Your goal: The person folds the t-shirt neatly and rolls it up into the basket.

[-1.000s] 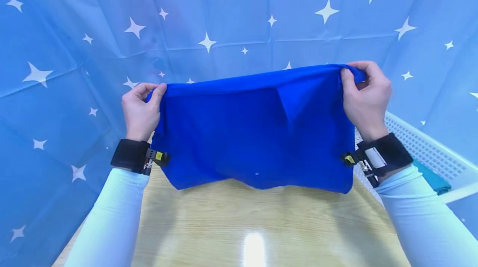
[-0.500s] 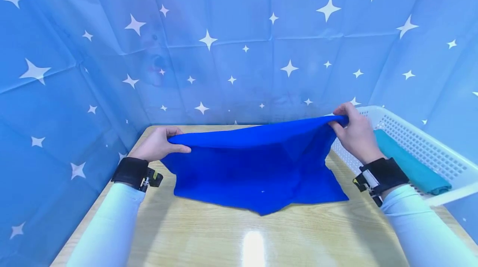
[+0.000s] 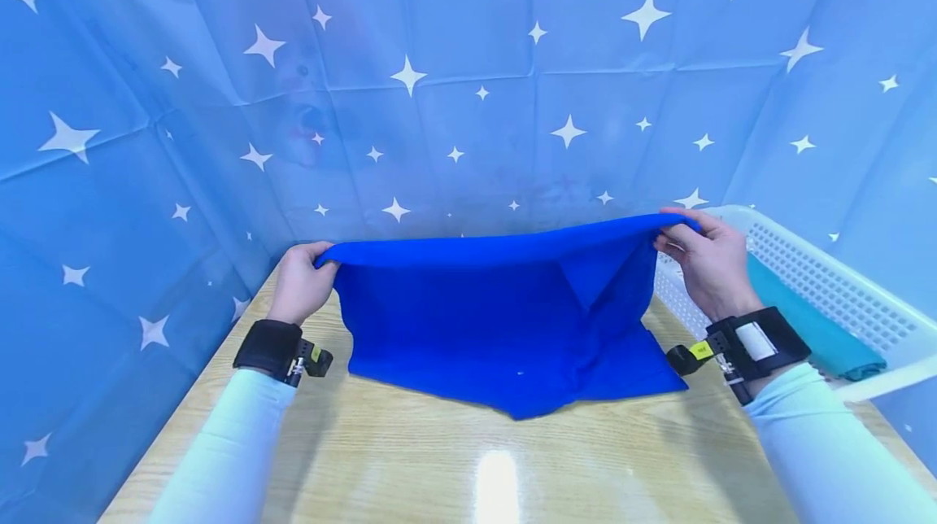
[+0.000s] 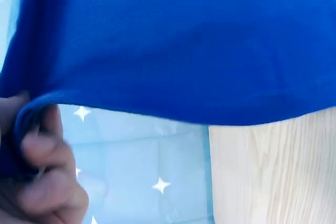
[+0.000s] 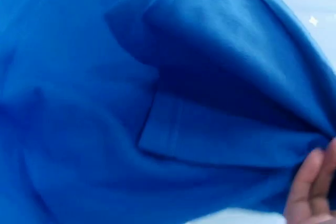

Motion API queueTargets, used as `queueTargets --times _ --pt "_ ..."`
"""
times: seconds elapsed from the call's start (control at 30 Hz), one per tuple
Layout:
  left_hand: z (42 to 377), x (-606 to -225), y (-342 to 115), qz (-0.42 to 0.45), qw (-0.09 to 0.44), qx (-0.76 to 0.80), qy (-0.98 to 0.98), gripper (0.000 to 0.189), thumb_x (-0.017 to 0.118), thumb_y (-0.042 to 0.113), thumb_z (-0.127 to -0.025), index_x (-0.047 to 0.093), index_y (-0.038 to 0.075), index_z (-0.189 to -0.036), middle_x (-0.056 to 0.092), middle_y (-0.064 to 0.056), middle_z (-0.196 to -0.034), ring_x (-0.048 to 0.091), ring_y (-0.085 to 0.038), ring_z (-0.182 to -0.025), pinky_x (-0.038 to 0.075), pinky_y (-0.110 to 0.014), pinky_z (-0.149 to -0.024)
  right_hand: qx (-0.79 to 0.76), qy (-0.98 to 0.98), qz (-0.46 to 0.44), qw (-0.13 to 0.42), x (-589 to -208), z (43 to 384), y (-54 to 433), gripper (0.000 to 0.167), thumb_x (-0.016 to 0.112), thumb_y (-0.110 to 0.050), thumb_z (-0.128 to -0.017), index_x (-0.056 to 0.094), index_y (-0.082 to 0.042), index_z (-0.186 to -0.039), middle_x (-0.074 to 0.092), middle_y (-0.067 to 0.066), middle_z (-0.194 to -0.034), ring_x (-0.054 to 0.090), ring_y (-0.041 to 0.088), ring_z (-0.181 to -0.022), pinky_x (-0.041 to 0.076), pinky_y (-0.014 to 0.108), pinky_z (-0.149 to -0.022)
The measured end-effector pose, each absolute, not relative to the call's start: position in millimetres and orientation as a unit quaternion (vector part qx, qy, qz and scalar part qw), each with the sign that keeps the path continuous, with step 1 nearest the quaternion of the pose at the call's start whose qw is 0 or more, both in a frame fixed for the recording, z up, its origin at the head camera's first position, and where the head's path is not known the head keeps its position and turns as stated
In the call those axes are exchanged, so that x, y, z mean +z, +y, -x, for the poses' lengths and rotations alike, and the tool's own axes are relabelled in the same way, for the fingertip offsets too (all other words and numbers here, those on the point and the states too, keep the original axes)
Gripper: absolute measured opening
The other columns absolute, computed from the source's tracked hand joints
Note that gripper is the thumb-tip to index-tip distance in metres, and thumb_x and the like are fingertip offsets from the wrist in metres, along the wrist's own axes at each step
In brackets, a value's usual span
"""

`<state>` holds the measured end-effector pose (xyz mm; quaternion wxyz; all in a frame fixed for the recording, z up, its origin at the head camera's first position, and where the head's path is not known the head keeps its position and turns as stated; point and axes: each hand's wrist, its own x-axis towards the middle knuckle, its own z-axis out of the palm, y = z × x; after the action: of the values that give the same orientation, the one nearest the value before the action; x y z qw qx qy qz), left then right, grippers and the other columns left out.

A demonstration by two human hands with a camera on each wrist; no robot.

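A deep blue T-shirt [image 3: 468,320] is stretched between my two hands, its upper edge raised and its lower part lying on the wooden table [image 3: 410,459]. My left hand [image 3: 302,284] pinches the top left corner; in the left wrist view, curled fingers [image 4: 50,177] grip the fabric's edge. At the top right, my right hand [image 3: 710,259] grips the other corner, slightly higher than the left. A short sleeve with a stitched hem [image 5: 178,129] shows among folds in the right wrist view, where the right fingers [image 5: 304,182] are partly cut off by the frame.
A white perforated plastic basket [image 3: 827,264] stands to the right, behind my right wrist. Inside it lies a folded teal cloth [image 3: 812,316]. A blue curtain [image 3: 468,60] with white stars hangs behind the table and along its left side.
Both hands have come down from high in front of the curtain, laying the shirt's lower part on the table. In the last half second the left hand rises slightly and closes on its corner.
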<state>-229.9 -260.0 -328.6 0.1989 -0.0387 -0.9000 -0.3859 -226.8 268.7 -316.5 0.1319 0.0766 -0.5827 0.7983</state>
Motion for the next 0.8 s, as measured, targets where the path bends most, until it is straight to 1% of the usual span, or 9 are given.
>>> queueTargets --times 0.07,0.13,0.23,0.3,0.37,0.53,0.67,0.73,0.8 --pt "229.1 -331.1 -255.4 0.016 0.183 -0.409 -0.894 0.035 0.051 0.004 -0.100 0.048 0.004 -0.065 0.042 -0.001 -0.056 0.039 -0.015 -0.050 0.032 -0.027 -0.051 0.773 -0.617 -0.066 0.130 -317.4 225.8 268.8 0.014 0.068 -0.013 -0.101 0.076 -0.005 -0.109 0.071 0.000 -0.089 0.069 0.011 -0.072 0.062 0.021 -0.076" --pt "227.0 -332.2 -251.0 -0.007 0.141 -0.461 -0.876 0.036 0.047 0.009 -0.104 0.050 0.005 -0.068 0.052 0.000 -0.055 0.041 -0.012 -0.046 0.034 -0.027 -0.049 0.699 -0.698 -0.054 0.146 -318.4 224.6 267.7 0.022 0.065 -0.023 -0.103 0.073 -0.004 -0.112 0.070 -0.001 -0.082 0.069 0.009 -0.065 0.061 0.020 -0.072" --pt "220.7 -329.1 -244.4 -0.034 0.080 -0.548 -0.832 0.032 0.041 0.019 -0.109 0.064 0.003 -0.094 0.073 0.000 -0.068 0.054 -0.009 -0.045 0.039 -0.024 -0.048 0.551 -0.810 -0.049 0.196 -318.6 221.9 262.8 0.032 0.059 -0.030 -0.107 0.069 -0.002 -0.117 0.071 -0.002 -0.081 0.069 0.003 -0.063 0.060 0.017 -0.066" --pt "215.4 -322.3 -240.2 -0.026 0.067 -0.612 -0.788 0.034 0.037 0.024 -0.113 0.063 0.002 -0.112 0.078 0.001 -0.079 0.063 -0.010 -0.049 0.044 -0.023 -0.050 0.499 -0.831 -0.062 0.240 -315.2 219.1 258.3 0.033 0.057 -0.026 -0.108 0.068 0.001 -0.121 0.072 -0.001 -0.083 0.069 0.000 -0.062 0.059 0.016 -0.063" --pt "207.5 -310.6 -236.3 -0.009 0.085 -0.660 -0.746 0.035 0.035 0.026 -0.114 0.062 0.004 -0.121 0.080 0.003 -0.087 0.072 -0.012 -0.058 0.051 -0.022 -0.053 0.482 -0.825 -0.075 0.284 -306.9 213.0 253.4 0.029 0.058 -0.022 -0.107 0.069 0.002 -0.121 0.073 -0.005 -0.083 0.068 -0.004 -0.062 0.058 0.014 -0.063" --pt "178.0 -266.7 -228.8 0.043 0.169 -0.775 -0.608 0.033 0.045 0.029 -0.112 0.066 0.003 -0.118 0.080 -0.004 -0.095 0.080 -0.021 -0.076 0.063 -0.030 -0.064 0.506 -0.755 -0.115 0.401 -269.5 183.8 245.4 0.022 0.064 -0.013 -0.103 0.073 0.004 -0.112 0.072 -0.016 -0.083 0.070 -0.003 -0.066 0.057 0.011 -0.067" --pt "155.7 -233.9 -222.8 0.085 0.227 -0.822 -0.515 0.033 0.053 0.029 -0.109 0.065 -0.002 -0.114 0.079 -0.013 -0.099 0.080 -0.026 -0.081 0.065 -0.039 -0.072 0.488 -0.710 -0.138 0.488 -237.2 157.0 241.8 0.020 0.066 -0.014 -0.102 0.077 0.001 -0.111 0.075 -0.017 -0.092 0.073 -0.002 -0.074 0.057 0.010 -0.074" --pt "147.6 -221.7 -220.7 0.101 0.248 -0.833 -0.484 0.033 0.055 0.027 -0.108 0.064 -0.005 -0.111 0.077 -0.015 -0.094 0.080 -0.028 -0.081 0.064 -0.043 -0.074 0.472 -0.698 -0.137 0.521 -223.2 146.7 239.5 0.020 0.066 -0.014 -0.102 0.077 0.000 -0.111 0.075 -0.018 -0.095 0.073 -0.004 -0.078 0.056 0.010 -0.078" --pt "141.9 -212.2 -220.2 0.111 0.262 -0.839 -0.464 0.034 0.058 0.026 -0.107 0.065 -0.005 -0.116 0.076 -0.015 -0.093 0.080 -0.028 -0.082 0.063 -0.045 -0.074 0.466 -0.685 -0.132 0.544 -211.3 139.8 236.4 0.021 0.066 -0.014 -0.102 0.077 0.000 -0.111 0.074 -0.018 -0.095 0.072 -0.004 -0.080 0.055 0.010 -0.082"
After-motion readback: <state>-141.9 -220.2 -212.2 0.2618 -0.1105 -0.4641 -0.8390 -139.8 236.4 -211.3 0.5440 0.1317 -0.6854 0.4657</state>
